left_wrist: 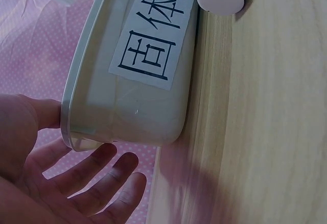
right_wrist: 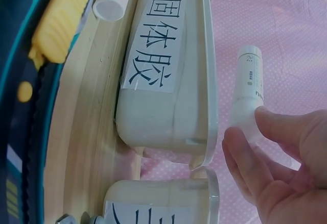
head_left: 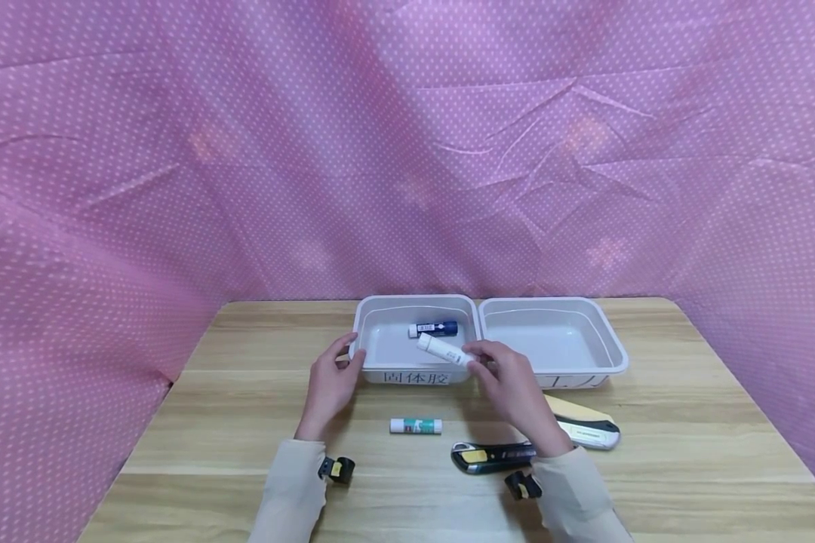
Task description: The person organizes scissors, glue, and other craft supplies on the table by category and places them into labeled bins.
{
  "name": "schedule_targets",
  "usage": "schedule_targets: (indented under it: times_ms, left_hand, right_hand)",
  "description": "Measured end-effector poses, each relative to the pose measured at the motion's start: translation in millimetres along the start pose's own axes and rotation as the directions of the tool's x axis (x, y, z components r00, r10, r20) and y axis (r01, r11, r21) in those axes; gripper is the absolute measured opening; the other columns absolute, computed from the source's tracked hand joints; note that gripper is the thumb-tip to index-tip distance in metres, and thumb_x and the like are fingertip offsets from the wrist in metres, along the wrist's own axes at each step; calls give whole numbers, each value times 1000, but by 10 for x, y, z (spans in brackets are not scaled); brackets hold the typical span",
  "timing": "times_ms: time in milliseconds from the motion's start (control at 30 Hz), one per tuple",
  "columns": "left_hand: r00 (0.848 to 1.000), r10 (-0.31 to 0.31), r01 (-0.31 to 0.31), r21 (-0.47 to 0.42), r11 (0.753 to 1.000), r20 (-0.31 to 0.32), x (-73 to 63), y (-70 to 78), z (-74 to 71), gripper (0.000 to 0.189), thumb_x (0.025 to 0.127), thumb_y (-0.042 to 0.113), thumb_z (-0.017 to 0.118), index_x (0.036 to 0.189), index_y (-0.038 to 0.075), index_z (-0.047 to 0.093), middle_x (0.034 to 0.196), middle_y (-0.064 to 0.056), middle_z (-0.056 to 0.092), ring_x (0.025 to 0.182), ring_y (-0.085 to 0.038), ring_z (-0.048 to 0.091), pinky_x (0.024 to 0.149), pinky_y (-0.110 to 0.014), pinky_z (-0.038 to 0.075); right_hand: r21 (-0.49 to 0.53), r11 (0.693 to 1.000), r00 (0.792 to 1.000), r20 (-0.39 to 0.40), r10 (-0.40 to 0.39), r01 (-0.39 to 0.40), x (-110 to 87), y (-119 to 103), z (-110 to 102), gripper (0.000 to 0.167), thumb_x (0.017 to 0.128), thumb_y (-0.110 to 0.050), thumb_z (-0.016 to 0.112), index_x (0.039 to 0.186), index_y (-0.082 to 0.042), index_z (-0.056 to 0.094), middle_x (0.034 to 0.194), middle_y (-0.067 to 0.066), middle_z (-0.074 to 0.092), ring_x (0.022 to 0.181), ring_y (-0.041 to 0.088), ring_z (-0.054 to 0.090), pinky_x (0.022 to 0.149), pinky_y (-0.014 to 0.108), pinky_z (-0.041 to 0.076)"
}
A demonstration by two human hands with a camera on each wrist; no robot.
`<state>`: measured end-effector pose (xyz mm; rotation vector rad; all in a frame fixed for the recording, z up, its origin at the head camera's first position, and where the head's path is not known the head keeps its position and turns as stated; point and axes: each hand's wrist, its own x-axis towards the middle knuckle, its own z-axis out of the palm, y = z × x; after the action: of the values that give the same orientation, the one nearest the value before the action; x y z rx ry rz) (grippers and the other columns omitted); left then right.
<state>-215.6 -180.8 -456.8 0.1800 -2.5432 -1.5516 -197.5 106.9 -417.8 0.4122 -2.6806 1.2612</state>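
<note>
A white glue stick (head_left: pixel 444 350) is pinched at one end between the thumb and fingers of my right hand (head_left: pixel 512 381), tilted above the left plastic bin (head_left: pixel 417 300). Inside that bin lies a dark blue glue stick (head_left: pixel 438 329) with a white end. My left hand (head_left: pixel 333 385) holds the near left corner of this bin; in the left wrist view its thumb (left_wrist: pixel 45 113) reaches over the rim, and other fingers spread along the outside. A green and white glue stick (head_left: pixel 416 426) lies on the table in front of the bin.
The right plastic bin (head_left: pixel 550 303) stands beside the left one; both have paper labels with Chinese characters. A black and yellow utility knife (head_left: pixel 492 457) and a yellow and white one (head_left: pixel 587 424) lie near my right forearm. Pink dotted cloth (head_left: pixel 407 151) hangs behind the table (head_left: pixel 244 422).
</note>
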Motion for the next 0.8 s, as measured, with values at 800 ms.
schedule_targets:
  times_ms: [800]
  left_hand:
    - [1000, 7, -7, -5, 1000, 7, -16, -5, 2, 46, 104, 24, 60, 147, 10, 54, 137, -23, 61, 118, -38, 66, 93, -44, 60]
  right_hand:
    - [11, 1000, 999, -24, 27, -27, 25, 64, 44, 24, 95, -2, 70, 119, -3, 71, 111, 12, 72, 101, 24, 71, 89, 36, 61]
